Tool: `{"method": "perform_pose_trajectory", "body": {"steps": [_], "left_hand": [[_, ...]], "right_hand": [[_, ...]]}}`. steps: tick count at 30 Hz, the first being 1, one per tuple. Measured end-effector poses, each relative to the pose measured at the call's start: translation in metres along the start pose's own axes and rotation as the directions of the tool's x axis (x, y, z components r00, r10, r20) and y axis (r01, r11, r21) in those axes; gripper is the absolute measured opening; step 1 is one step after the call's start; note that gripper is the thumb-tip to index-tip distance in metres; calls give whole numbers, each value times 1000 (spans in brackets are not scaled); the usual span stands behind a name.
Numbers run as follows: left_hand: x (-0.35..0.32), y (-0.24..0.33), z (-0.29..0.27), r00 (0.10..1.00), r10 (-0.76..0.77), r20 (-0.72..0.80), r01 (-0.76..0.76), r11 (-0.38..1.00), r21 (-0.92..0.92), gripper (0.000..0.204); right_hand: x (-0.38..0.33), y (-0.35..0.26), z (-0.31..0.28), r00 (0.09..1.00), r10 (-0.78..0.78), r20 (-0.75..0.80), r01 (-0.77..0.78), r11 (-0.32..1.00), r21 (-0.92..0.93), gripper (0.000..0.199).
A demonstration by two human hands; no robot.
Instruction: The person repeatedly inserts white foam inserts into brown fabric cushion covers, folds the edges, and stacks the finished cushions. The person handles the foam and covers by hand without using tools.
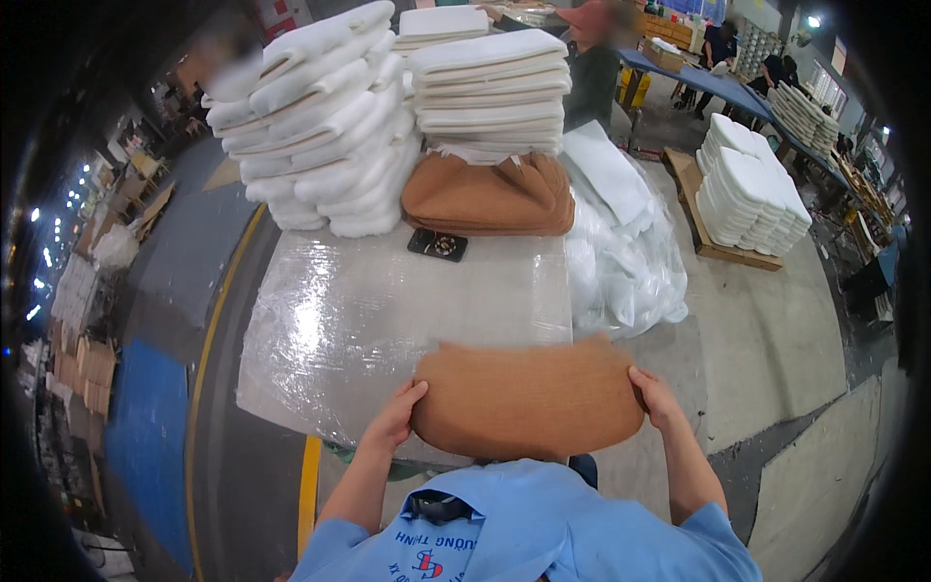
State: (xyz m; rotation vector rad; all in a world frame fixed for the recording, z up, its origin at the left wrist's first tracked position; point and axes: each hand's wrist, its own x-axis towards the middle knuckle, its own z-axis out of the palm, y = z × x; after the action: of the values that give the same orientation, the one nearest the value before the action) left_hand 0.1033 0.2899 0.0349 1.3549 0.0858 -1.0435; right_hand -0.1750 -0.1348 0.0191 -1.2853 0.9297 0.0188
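Observation:
A brown fabric cover (529, 400), flat and wide with rounded lower corners, is stretched between my hands above the near edge of the table. My left hand (398, 412) pinches its left end, thumb on top. At the right end my right hand (656, 396) grips it the same way. More brown covers (488, 206) lie folded in a pile at the far side of the plastic-wrapped table (388, 301). Whether anything is inside the held cover cannot be told.
White padding stacks (325, 126) rise behind the table's far left, with folded white sheets (490, 87) beside them. A dark phone (437, 244) lies before the brown pile. Clear plastic bags (621, 262) bulge at the right. White pads (752, 184) sit on a pallet; a person (589, 73) stands beyond.

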Motion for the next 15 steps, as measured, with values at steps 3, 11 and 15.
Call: {"method": "perform_pose_trajectory", "body": {"steps": [3,11,15], "left_hand": [[-4,14,3,970,234,-70,-237,971,-39,65],[29,-22,16,863,482,-153,-506,829,-238,62],[17,-20,19,860,501,-94,-509,840,-185,52]], "right_hand": [[4,-32,26,981,-130,-141,165,946,278,82],[49,-3,69,914,-133,-384,362,698,619,84],[51,5,53,934,-157,-322,336,694,636,73]]}}
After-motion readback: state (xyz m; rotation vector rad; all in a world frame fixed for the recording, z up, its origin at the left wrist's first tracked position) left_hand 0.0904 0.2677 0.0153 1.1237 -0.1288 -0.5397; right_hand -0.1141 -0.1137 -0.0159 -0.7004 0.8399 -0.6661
